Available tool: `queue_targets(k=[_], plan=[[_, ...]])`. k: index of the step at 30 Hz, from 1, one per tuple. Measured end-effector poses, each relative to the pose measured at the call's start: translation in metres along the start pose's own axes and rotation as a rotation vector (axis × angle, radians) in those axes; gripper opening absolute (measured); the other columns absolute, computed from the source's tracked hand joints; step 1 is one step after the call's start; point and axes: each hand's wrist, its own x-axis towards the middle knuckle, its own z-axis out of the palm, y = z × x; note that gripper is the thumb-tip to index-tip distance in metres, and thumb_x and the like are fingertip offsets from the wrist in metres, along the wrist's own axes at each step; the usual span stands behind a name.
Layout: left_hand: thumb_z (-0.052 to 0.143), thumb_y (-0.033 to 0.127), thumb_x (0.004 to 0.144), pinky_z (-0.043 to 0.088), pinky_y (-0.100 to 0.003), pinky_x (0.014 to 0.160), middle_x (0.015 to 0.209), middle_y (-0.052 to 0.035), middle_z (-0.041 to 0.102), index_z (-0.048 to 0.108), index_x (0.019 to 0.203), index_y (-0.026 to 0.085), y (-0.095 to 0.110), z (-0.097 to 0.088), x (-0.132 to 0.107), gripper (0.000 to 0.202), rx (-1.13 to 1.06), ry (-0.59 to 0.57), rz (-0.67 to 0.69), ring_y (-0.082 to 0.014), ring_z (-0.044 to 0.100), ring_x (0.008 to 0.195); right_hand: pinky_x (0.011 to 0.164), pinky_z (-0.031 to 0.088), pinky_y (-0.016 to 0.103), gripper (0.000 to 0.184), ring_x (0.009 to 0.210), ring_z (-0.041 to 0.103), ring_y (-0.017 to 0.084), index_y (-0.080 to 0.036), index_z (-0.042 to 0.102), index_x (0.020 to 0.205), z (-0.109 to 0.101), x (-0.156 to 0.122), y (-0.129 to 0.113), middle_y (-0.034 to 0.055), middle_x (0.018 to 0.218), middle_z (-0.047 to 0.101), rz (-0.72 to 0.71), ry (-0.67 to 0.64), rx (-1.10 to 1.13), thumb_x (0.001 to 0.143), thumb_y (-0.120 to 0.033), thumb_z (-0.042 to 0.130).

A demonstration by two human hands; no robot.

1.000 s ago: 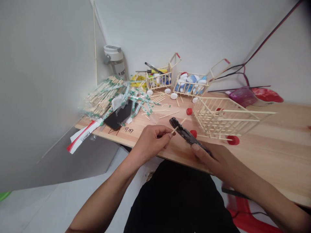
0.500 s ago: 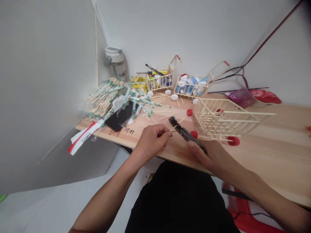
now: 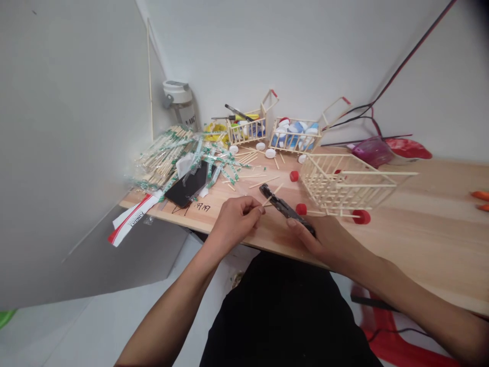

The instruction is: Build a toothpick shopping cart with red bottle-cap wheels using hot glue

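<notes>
My left hand (image 3: 240,216) is closed in a pinch on a thin wooden stick (image 3: 269,199), above the front edge of the table. The stick's far part reaches across the head of a dark clipper-like hand tool (image 3: 278,203). My right hand (image 3: 323,237) is wrapped round that tool's lower end, and its exact kind is hard to make out. Close by on the right stands a small cart built of sticks (image 3: 347,186), with red cap wheels (image 3: 361,217). Loose cut sticks (image 3: 263,182) lie just beyond my hands.
Two more stick carts, one with pens (image 3: 247,130) and one with blue and white caps (image 3: 296,136), stand by the wall. At left are wrapped sticks (image 3: 168,155), a phone (image 3: 188,187) and a bottle (image 3: 181,104). Cables (image 3: 405,58) run down the wall.
The view has shifted slightly, so the table's things appear a little further left. Both hands keep their grips on the stick and the dark tool.
</notes>
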Motion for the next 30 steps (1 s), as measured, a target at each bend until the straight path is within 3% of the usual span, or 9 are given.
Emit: queue_targets(k=[21, 27, 30], plan=[[0.057, 0.028, 0.081, 0.032, -0.020, 0.048, 0.053, 0.0047, 0.055, 0.062, 0.072, 0.016, 0.003, -0.001, -0.003, 0.016, -0.049, -0.015, 0.026, -0.0073, 0.044, 0.044, 0.054, 0.026, 0.031, 0.048, 0.051, 0.044, 0.016, -0.023, 0.042, 0.059, 0.003, -0.004, -0.002, 0.0026, 0.054, 0.050, 0.012, 0.010, -0.015, 0.096, -0.052, 0.033], [0.057, 0.030, 0.084, 0.033, -0.020, 0.049, 0.056, 0.0038, 0.055, 0.062, 0.075, 0.015, 0.000, -0.003, -0.004, 0.018, -0.087, -0.013, 0.049, -0.0071, 0.045, 0.046, 0.054, 0.029, 0.031, 0.053, 0.051, 0.047, 0.016, -0.022, 0.044, 0.057, 0.000, -0.002, -0.004, 0.0023, 0.053, 0.052, 0.020, 0.012, 0.071, 0.096, -0.057, 0.033], [0.059, 0.034, 0.085, 0.037, -0.020, 0.053, 0.064, 0.0006, 0.063, 0.067, 0.079, 0.014, -0.005, -0.011, -0.001, 0.022, -0.077, 0.039, 0.078, -0.0085, 0.050, 0.052, 0.053, 0.032, 0.030, 0.056, 0.050, 0.049, 0.016, -0.023, 0.043, 0.056, -0.005, -0.002, -0.002, 0.0018, 0.050, 0.052, 0.068, -0.007, 0.158, 0.097, -0.059, 0.030]])
